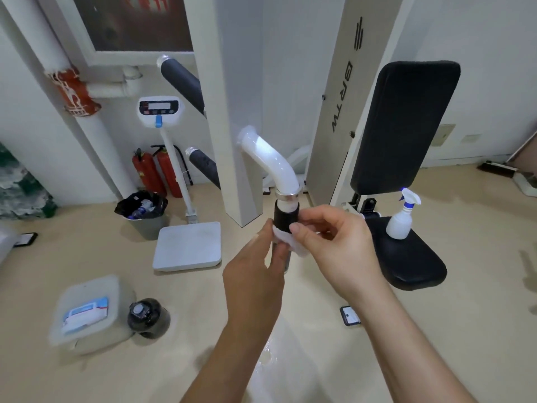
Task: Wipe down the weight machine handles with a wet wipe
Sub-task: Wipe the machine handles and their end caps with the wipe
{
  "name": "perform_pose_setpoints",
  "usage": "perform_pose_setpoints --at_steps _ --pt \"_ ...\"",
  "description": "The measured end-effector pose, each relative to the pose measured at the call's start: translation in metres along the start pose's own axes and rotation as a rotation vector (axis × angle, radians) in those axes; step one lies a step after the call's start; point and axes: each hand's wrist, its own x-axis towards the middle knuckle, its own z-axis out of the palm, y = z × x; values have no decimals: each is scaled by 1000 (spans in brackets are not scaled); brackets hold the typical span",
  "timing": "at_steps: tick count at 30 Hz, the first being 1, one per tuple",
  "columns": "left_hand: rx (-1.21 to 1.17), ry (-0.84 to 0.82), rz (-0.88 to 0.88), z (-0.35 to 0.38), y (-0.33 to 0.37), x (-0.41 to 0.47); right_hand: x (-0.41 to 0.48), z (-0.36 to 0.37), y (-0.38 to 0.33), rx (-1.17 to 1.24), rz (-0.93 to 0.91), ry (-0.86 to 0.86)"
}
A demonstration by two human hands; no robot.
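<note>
A white curved machine arm [273, 161] ends in a black handle grip [286, 216] that points down toward me. A white wet wipe [290, 238] is wrapped around the grip's lower part. My left hand [255, 271] pinches the wipe from the left, and my right hand [328, 239] pinches it from the right, both pressed against the handle. The grip's lower end is hidden behind my fingers. Two more black handles [183, 80] [205, 167] stick out at the left of the white machine column [235, 112].
A spray bottle [402, 216] stands on the black seat [406, 254] below the black back pad [406, 126]. On the floor lie a wipes box [87, 312], a dark bottle [148, 317], a scale [189, 245], a bin [145, 216], two fire extinguishers [157, 173] and a phone [350, 315].
</note>
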Motion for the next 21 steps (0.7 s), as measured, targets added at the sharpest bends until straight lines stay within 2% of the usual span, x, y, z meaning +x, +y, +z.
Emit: perform_pose_setpoints --at_steps 5,8,14,18,21 --pt "156 48 72 0 8 12 -1 -9 3 38 -12 -127" --pt "155 69 84 0 9 11 0 -9 10 93 -19 -144" --pt "-33 79 71 -13 14 5 9 2 23 72 -18 132" --pt "-18 115 208 -22 1 6 -1 24 26 16 -136 333" --pt "-149 56 32 -24 -5 5 -13 38 32 -123 -182 439"
